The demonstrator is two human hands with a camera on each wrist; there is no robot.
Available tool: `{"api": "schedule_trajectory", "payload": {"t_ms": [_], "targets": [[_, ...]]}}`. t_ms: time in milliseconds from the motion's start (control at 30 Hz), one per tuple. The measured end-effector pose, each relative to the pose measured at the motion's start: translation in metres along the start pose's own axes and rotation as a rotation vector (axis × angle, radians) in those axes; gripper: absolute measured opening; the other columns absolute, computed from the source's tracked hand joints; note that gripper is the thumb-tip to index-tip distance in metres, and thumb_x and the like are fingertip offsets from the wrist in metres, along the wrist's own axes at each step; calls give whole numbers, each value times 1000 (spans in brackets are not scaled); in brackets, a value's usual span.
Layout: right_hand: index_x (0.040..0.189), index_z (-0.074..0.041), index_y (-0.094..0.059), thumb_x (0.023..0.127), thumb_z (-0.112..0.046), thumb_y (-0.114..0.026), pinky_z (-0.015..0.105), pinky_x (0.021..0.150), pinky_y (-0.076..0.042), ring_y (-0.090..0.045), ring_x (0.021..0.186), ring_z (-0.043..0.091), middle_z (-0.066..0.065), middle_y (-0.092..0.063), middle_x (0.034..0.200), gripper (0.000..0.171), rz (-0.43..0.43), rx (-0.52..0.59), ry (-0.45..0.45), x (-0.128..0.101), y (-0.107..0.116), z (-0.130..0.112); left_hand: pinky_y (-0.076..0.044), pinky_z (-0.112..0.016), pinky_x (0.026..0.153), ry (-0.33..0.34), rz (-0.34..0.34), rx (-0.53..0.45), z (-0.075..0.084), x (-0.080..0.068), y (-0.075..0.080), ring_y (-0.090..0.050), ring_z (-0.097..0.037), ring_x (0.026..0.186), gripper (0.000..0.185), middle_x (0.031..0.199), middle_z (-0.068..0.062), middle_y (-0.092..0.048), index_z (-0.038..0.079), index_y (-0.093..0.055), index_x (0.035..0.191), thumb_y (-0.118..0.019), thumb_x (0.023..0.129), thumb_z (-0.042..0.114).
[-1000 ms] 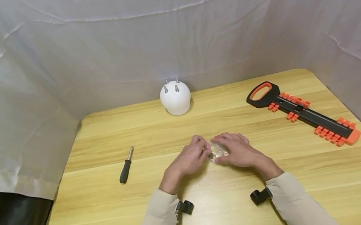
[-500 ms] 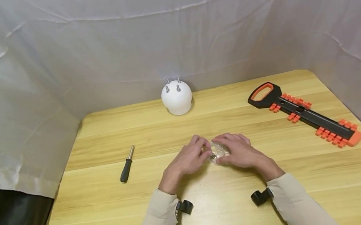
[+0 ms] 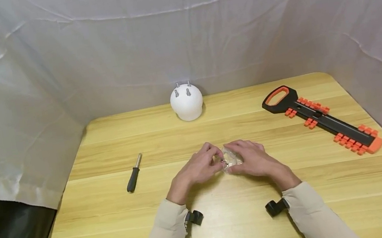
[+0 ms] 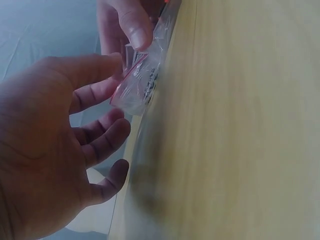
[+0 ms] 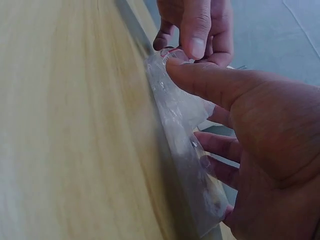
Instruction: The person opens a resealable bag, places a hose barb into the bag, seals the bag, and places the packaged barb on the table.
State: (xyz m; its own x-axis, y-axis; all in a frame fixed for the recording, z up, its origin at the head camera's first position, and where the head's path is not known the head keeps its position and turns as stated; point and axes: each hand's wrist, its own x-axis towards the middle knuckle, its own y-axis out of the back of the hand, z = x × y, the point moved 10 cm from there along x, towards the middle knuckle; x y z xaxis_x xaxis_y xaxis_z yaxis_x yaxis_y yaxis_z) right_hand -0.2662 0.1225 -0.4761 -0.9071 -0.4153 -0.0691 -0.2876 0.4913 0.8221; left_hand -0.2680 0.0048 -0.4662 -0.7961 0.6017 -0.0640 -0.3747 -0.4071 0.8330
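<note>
Head view is showing two hands meeting over a little clear plastic bag (image 3: pixel 230 158) that is lying on the wooden table (image 3: pixel 228 220), in front of the white round ball (image 3: pixel 186 102). The left hand (image 3: pixel 198 169) is pinching the bag's left edge with thumb and finger, and the right hand (image 3: pixel 252 159) is pinching the same bag from the other side, with its other fingers curling over the top. Small dark bits are sitting inside the bag. In the left wrist view the bag (image 4: pixel 142 82) has a red strip along its edge. A black-handled screwdriver (image 3: pixel 134 174) is lying left of the ball and nearer to the person. A long black and orange tool rack (image 3: pixel 320 119) is lying to the right of the ball.
</note>
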Motion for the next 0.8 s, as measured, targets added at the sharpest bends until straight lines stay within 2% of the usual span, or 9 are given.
{"api": "schedule_trajectory", "payload": {"t_ms": [167, 267, 400, 567, 800], "targets": [[147, -22, -41, 82, -48, -72, 65, 106, -20, -38, 137, 37, 10, -43, 150, 77, 1, 23, -2, -1, 8, -1, -45, -22, 71, -10, -1, -9, 3, -1, 2, -52, -10, 83, 31, 120, 3, -45, 21, -59, 113, -68, 89, 38], [146, -20, -42, 86, -47, -68, 67, 105, -20, -38, 137, 37, 11, -43, 149, 71, 14, 37, -14, -2, 16, 2, -45, -23, 73, -21, -1, 13, 6, -3, 5, -52, -11, 84, 32, 117, 2, -47, 23, -62, 111, -73, 85, 37], [144, -18, -45, 91, -45, -63, 64, 104, -23, -40, 135, 36, 10, -46, 147, 62, 36, 33, -33, -2, 22, 8, -45, -24, 74, -39, -23, 56, 13, -5, 5, -52, -12, 84, 32, 110, 2, -50, 25, -65, 109, -78, 81, 34], [140, -16, -51, 95, -41, -58, 59, 101, -29, -45, 130, 35, 10, -52, 140, 52, 55, 11, -54, -3, 25, 12, -43, -22, 67, -28, -55, 125, 17, -7, 2, -50, -10, 77, 29, 103, 3, -53, 29, -66, 104, -78, 80, 37], [130, -11, -60, 93, -19, -59, 60, 99, -33, -49, 125, 36, 11, -57, 133, 38, 101, -50, -58, -6, 30, 20, -39, -25, 68, -15, -30, 228, 20, -7, 0, -48, -8, 69, 26, 93, 7, -58, 32, -70, 101, -76, 80, 46]]}}
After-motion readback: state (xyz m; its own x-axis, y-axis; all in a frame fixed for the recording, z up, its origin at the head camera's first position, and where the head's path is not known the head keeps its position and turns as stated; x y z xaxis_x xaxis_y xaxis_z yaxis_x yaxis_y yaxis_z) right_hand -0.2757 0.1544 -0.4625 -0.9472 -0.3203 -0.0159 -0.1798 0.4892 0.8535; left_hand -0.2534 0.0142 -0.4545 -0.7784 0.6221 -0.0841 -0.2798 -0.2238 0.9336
